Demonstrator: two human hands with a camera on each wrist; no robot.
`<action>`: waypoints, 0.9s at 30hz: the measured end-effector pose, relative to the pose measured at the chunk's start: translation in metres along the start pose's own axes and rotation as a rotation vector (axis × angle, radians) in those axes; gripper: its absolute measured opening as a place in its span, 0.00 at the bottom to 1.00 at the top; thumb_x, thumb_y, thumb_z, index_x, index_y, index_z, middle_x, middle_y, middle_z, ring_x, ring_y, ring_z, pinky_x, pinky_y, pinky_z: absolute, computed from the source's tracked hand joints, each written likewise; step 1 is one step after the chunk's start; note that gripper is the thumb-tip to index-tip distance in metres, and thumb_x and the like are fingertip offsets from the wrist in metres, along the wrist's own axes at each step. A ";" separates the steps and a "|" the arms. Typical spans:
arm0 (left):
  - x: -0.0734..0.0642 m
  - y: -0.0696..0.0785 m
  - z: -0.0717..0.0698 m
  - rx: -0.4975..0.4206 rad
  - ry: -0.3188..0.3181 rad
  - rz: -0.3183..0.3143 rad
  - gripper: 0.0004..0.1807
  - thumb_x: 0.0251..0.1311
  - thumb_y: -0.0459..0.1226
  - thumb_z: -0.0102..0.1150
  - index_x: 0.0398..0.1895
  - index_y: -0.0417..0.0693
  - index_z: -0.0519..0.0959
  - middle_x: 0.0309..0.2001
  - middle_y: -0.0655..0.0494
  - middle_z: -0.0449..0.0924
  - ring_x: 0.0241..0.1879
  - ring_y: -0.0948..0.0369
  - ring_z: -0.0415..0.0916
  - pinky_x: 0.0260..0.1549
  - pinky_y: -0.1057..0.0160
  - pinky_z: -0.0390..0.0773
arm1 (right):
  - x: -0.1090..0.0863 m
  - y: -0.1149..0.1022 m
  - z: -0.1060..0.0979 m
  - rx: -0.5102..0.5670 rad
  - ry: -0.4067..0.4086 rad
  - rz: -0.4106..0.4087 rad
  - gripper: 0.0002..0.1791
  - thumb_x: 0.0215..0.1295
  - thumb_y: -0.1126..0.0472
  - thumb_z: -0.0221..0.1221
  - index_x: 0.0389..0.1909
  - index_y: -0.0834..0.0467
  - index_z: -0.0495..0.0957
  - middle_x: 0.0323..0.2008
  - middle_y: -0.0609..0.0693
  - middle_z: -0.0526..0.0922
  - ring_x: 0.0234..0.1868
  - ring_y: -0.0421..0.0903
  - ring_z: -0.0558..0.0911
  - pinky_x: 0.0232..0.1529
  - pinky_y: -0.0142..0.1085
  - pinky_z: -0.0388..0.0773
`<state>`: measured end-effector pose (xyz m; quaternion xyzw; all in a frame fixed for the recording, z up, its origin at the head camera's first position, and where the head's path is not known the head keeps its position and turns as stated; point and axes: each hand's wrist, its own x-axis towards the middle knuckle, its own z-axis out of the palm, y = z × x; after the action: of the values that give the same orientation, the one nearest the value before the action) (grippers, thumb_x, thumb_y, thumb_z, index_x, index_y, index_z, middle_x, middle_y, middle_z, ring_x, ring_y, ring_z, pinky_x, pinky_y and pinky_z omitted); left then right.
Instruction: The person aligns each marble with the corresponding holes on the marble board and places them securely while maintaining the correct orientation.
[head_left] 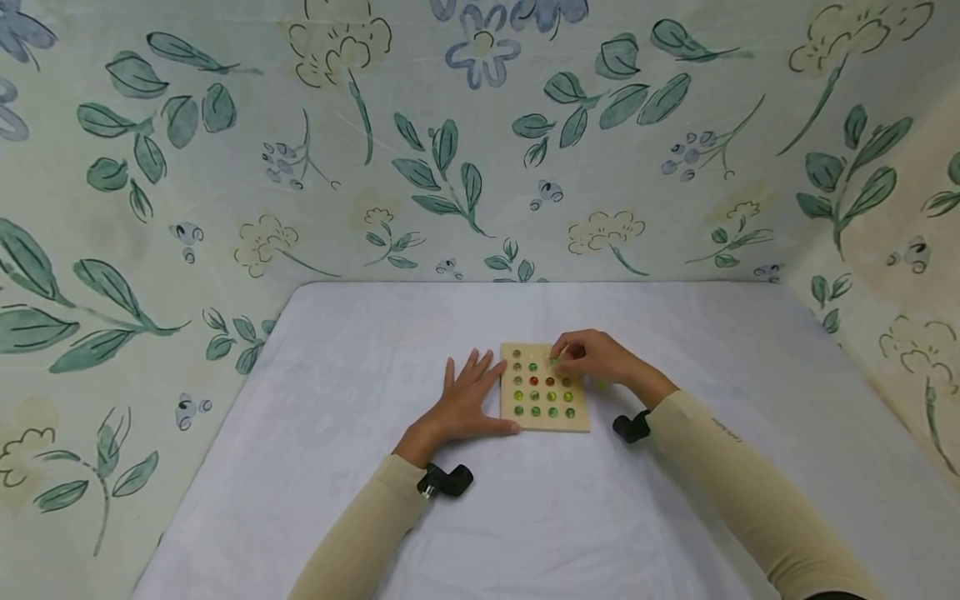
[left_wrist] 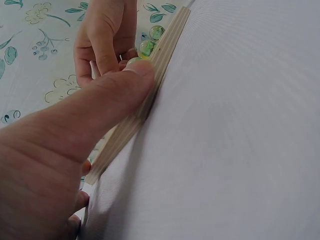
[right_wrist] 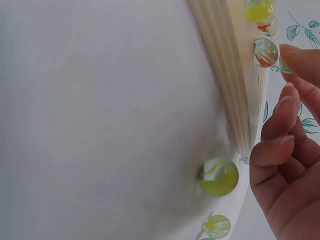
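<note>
A light wooden board (head_left: 546, 424) lies on the cloth-covered table, with rows of glass marbles in green, yellow and red-orange tones on it. My left hand (head_left: 468, 404) rests at the board's left side, fingers spread and thumb along the near corner. In the left wrist view that thumb (left_wrist: 115, 87) lies against the board's edge, near green marbles (left_wrist: 147, 48). Over the board's far right part, my right hand (head_left: 596, 357) pinches a green marble (right_wrist: 285, 68) between thumb and index finger. A clear marble with orange streaks (right_wrist: 266, 52) sits on the board close to those fingertips.
Loose yellow-green marbles lie on the white cloth to the right of the board, one large in the right wrist view (right_wrist: 220, 177) and another marble (right_wrist: 217, 226) below it. Floral fabric (head_left: 450, 167) rises behind the table's far edge.
</note>
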<state>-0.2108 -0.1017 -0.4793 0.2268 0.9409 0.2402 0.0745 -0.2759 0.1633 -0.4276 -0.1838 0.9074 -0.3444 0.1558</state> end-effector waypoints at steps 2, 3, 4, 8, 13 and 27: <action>0.000 0.000 0.000 -0.002 -0.001 -0.001 0.60 0.44 0.71 0.61 0.77 0.59 0.48 0.77 0.54 0.37 0.76 0.55 0.26 0.67 0.44 0.21 | 0.001 0.000 0.001 0.000 -0.005 0.010 0.09 0.61 0.59 0.66 0.41 0.53 0.82 0.27 0.49 0.75 0.31 0.47 0.72 0.31 0.36 0.70; 0.000 0.000 0.000 -0.004 0.001 0.000 0.60 0.44 0.70 0.61 0.77 0.59 0.48 0.77 0.54 0.38 0.76 0.55 0.26 0.67 0.44 0.21 | 0.001 0.001 0.002 -0.002 -0.008 0.011 0.09 0.61 0.59 0.66 0.41 0.53 0.82 0.27 0.49 0.75 0.31 0.47 0.72 0.31 0.36 0.70; 0.000 0.001 0.000 -0.005 0.000 -0.001 0.60 0.44 0.70 0.61 0.77 0.59 0.48 0.77 0.54 0.38 0.76 0.55 0.26 0.67 0.44 0.21 | 0.002 0.001 0.002 -0.003 -0.011 0.012 0.09 0.60 0.58 0.66 0.41 0.53 0.81 0.27 0.49 0.75 0.31 0.46 0.73 0.31 0.36 0.70; 0.000 0.001 0.000 -0.005 -0.005 -0.006 0.60 0.44 0.71 0.61 0.77 0.59 0.48 0.77 0.55 0.37 0.76 0.55 0.26 0.67 0.44 0.21 | 0.002 0.001 0.003 -0.002 -0.026 0.015 0.09 0.60 0.58 0.66 0.41 0.53 0.81 0.27 0.49 0.76 0.31 0.46 0.73 0.32 0.37 0.71; 0.000 0.001 0.000 -0.002 -0.003 -0.001 0.60 0.44 0.71 0.60 0.77 0.59 0.48 0.77 0.55 0.37 0.76 0.55 0.26 0.67 0.44 0.21 | 0.002 -0.002 0.003 -0.018 -0.027 0.015 0.10 0.60 0.58 0.66 0.42 0.53 0.81 0.27 0.49 0.77 0.31 0.46 0.73 0.33 0.36 0.71; 0.000 0.001 -0.001 -0.002 0.000 0.005 0.60 0.44 0.71 0.60 0.77 0.58 0.48 0.77 0.53 0.38 0.76 0.55 0.27 0.67 0.43 0.22 | 0.003 -0.003 0.004 -0.030 -0.036 0.030 0.09 0.61 0.58 0.65 0.42 0.52 0.82 0.26 0.48 0.77 0.29 0.46 0.73 0.30 0.36 0.70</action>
<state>-0.2103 -0.1014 -0.4780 0.2292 0.9401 0.2412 0.0739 -0.2761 0.1574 -0.4292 -0.1787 0.9121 -0.3251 0.1746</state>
